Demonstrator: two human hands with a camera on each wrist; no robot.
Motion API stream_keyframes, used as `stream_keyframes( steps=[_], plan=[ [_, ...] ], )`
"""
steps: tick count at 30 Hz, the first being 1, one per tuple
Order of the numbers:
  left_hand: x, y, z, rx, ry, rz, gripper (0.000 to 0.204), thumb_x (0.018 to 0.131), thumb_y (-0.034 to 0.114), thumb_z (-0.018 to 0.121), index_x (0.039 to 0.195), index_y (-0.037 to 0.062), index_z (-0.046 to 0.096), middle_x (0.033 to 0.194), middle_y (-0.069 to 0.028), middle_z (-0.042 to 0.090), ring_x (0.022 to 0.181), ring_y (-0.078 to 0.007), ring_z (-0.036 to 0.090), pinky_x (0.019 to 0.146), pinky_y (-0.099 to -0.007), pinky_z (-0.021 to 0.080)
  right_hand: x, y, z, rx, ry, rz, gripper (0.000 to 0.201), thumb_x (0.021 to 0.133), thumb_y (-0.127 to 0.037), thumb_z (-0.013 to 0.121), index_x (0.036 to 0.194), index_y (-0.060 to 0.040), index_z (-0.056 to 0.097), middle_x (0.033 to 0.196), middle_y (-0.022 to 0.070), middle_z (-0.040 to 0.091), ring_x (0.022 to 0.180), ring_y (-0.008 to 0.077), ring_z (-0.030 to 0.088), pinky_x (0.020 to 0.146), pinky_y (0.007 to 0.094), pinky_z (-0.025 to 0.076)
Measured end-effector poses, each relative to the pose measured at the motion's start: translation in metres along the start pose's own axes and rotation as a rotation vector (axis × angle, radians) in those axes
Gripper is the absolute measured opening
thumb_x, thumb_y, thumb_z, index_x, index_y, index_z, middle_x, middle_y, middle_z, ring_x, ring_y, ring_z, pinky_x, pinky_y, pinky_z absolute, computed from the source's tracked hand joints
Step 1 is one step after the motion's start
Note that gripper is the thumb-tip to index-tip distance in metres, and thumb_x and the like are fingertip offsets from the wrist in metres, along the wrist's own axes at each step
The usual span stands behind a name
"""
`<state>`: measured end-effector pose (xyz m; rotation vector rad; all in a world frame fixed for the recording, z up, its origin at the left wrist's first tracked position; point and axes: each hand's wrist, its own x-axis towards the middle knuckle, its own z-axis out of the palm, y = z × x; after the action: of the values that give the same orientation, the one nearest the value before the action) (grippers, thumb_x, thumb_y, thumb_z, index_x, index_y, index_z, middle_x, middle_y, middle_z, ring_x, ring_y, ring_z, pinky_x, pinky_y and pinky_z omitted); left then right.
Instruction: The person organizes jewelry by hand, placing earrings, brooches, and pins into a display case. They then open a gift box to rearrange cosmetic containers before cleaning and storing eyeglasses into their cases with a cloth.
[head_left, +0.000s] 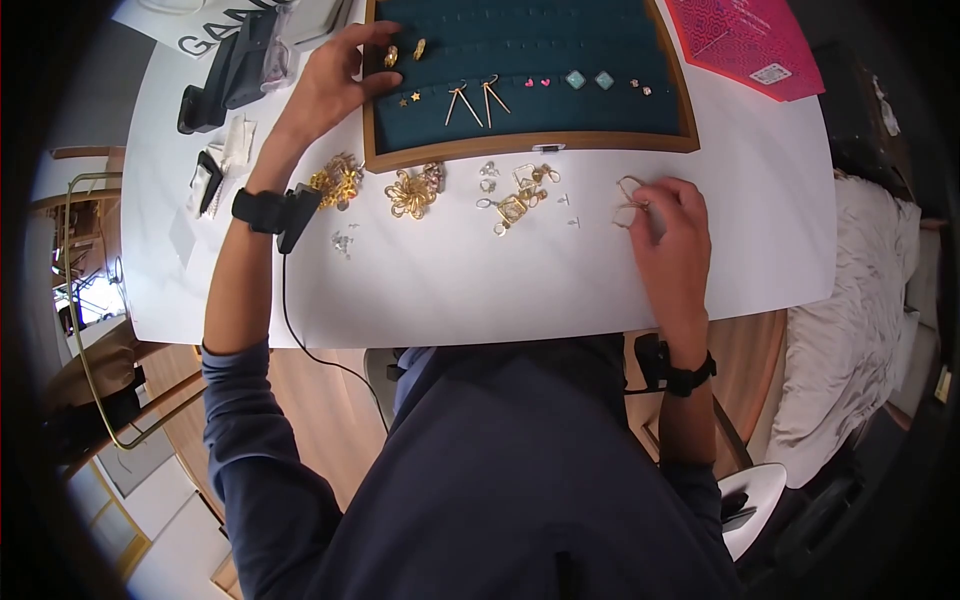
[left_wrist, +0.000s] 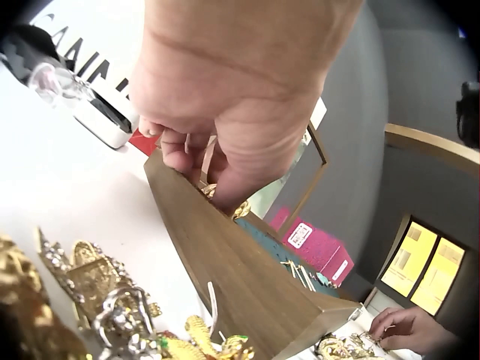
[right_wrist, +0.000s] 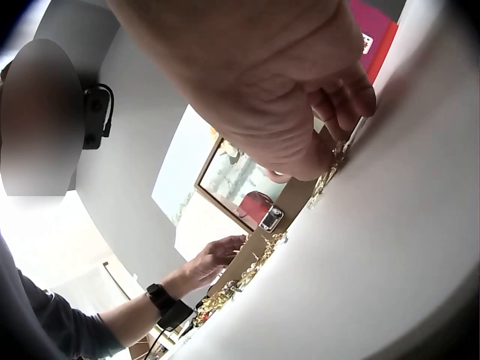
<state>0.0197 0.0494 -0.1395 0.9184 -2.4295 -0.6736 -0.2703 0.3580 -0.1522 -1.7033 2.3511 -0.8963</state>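
My left hand (head_left: 335,85) reaches over the left rim of a wood-framed jewelry tray (head_left: 540,152) lined in dark green. Its thumb and fingers stand apart on either side of a chunky gold earring (head_left: 391,57); a matching gold earring (head_left: 419,48) sits just to the right. In the left wrist view the left thumb comes down right beside the gold earring (left_wrist: 240,210). Low on the right of the white table, my right hand (head_left: 675,230) pinches a thin gold hoop earring (head_left: 628,188) between thumb and index finger. The curled fingers partly hide it.
Star studs, long bar earrings (head_left: 487,103), pink studs and turquoise square earrings (head_left: 589,79) sit in the tray. Before it lie gold flower jewelry (head_left: 410,193), a square-linked gold pile (head_left: 513,207) and small clear pieces (head_left: 343,241). Black holders (head_left: 250,65) stand left; a pink bag (head_left: 750,50) lies right.
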Motion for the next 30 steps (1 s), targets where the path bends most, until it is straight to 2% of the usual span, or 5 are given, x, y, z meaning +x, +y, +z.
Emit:
stream_keyframes(
  steps=[5, 10, 24, 27, 30],
  plan=[
    [-0.005, 0.000, -0.009, 0.036, 0.183, 0.096, 0.054, 0.083, 0.014, 0.085, 0.134, 0.0148, 0.066, 0.116, -0.0002, 0.068, 0.081, -0.0142, 0.047, 0.078, -0.0270, 0.046, 0.000, -0.011, -0.010, 0.012, 0.130, -0.057, 0.022, 0.080, 0.001, 0.071, 0.100, -0.0043, 0.070, 0.111, 0.0107, 0.060, 0.100, 0.0303, 0.060, 0.086, 0.0406, 0.052],
    [-0.023, 0.024, -0.018, 0.047, 0.335, 0.074, 0.045, 0.084, 0.013, 0.084, 0.126, 0.0113, 0.069, 0.112, 0.0035, 0.068, 0.081, -0.0107, 0.044, 0.074, -0.0244, 0.040, -0.001, -0.036, 0.008, 0.036, -0.013, -0.191, 0.019, 0.078, -0.001, 0.073, 0.095, -0.0062, 0.066, 0.100, 0.0090, 0.059, 0.096, 0.0297, 0.060, 0.083, 0.0420, 0.051],
    [-0.070, 0.116, 0.003, 0.068, 0.261, 0.019, 0.025, 0.072, -0.007, 0.080, 0.091, 0.0043, 0.068, 0.087, -0.0095, 0.067, 0.084, -0.0286, 0.063, 0.078, -0.0387, 0.049, -0.002, -0.044, 0.023, -0.033, -0.106, -0.211, 0.012, 0.083, 0.000, 0.069, 0.086, -0.0035, 0.057, 0.088, 0.0112, 0.058, 0.086, 0.0304, 0.060, 0.074, 0.0426, 0.051],
    [-0.075, 0.142, 0.036, 0.126, 0.077, 0.216, 0.019, 0.077, -0.004, 0.078, 0.093, 0.0036, 0.071, 0.089, -0.0087, 0.066, 0.080, -0.0289, 0.068, 0.069, -0.0380, 0.054, -0.003, -0.042, 0.015, 0.179, -0.031, -0.107, 0.013, 0.084, 0.002, 0.067, 0.088, -0.0032, 0.056, 0.087, 0.0116, 0.060, 0.083, 0.0308, 0.061, 0.071, 0.0406, 0.052],
    [-0.080, 0.179, 0.068, 0.143, -0.075, 0.105, 0.015, 0.080, 0.000, 0.078, 0.093, 0.0046, 0.073, 0.089, -0.0085, 0.069, 0.076, -0.0294, 0.070, 0.068, -0.0351, 0.055, -0.005, -0.042, -0.001, 0.361, -0.128, 0.190, 0.014, 0.085, 0.004, 0.065, 0.091, -0.0035, 0.055, 0.085, 0.0118, 0.060, 0.079, 0.0313, 0.063, 0.067, 0.0385, 0.051]
  ],
)
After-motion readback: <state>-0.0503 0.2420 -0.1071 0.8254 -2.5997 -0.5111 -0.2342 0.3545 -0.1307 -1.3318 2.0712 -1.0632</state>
